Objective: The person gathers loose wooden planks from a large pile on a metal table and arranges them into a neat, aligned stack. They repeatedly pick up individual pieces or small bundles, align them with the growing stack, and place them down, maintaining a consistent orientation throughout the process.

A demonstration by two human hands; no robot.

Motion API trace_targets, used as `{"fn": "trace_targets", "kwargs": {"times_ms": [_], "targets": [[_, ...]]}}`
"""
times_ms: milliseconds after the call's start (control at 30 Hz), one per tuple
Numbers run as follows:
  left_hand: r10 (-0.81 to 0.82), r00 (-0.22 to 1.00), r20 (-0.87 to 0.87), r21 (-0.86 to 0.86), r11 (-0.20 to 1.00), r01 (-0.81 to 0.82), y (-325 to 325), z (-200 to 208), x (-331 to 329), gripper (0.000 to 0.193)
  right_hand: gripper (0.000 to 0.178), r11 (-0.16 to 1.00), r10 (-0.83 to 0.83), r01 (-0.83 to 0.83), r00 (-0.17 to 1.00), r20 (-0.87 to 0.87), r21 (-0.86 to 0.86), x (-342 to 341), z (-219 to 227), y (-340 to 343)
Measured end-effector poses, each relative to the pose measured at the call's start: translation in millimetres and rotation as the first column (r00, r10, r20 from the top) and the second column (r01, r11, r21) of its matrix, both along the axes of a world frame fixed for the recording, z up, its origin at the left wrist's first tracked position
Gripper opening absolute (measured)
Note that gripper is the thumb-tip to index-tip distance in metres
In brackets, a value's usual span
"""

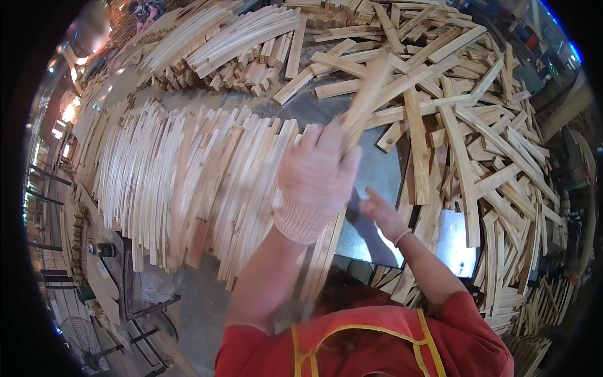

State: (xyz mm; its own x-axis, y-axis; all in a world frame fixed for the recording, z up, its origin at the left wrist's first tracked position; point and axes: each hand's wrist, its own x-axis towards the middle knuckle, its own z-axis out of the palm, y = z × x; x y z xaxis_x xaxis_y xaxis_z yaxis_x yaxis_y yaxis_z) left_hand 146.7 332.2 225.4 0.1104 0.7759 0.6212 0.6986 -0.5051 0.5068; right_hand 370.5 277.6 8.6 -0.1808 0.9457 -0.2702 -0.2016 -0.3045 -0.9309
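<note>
My left hand (320,173), in a pale knitted glove, is closed round the lower end of a wooden strip (366,97). The strip slants up and to the right, its far end blurred by motion. Beneath and to the left of this hand lies a row of narrow wooden strips (188,163) set side by side. My right hand (382,215) hovers over a shiny metal surface (361,235), fingers apart and nothing in them. A band or cuff circles its wrist. Right of it begins a loose heap of wooden strips (465,119).
Stacked bundles of strips (232,44) stand at the far left, behind the row. A clear plastic bag (158,286) and a metal frame (135,308) are at the near left. More strips (527,352) stand low at the right. A curved hose or pipe (590,195) runs along the right edge.
</note>
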Motion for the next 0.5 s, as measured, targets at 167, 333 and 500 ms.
{"fn": "trace_targets", "kwargs": {"times_ms": [167,333,500], "targets": [[-0.276,0.937,-0.216,0.220,0.921,0.322,-19.9,52.6,-7.6,0.052,0.069,0.948,0.098,-0.240,0.847,-0.523,-0.211,-17.8,7.5,-36.3],[-0.351,0.870,-0.348,-0.249,0.929,0.275,-79.6,-150.8,-59.2,0.038,0.059,0.968,-0.014,-0.123,0.840,-0.542,-0.216,-77.7,31.5,-38.0],[0.207,0.669,-0.714,-0.057,0.935,-0.350,-53.6,-213.9,-191.6,0.048,0.075,0.998,0.035,-0.060,0.523,0.852,-0.004,-112.7,-3.2,-39.6]]}}
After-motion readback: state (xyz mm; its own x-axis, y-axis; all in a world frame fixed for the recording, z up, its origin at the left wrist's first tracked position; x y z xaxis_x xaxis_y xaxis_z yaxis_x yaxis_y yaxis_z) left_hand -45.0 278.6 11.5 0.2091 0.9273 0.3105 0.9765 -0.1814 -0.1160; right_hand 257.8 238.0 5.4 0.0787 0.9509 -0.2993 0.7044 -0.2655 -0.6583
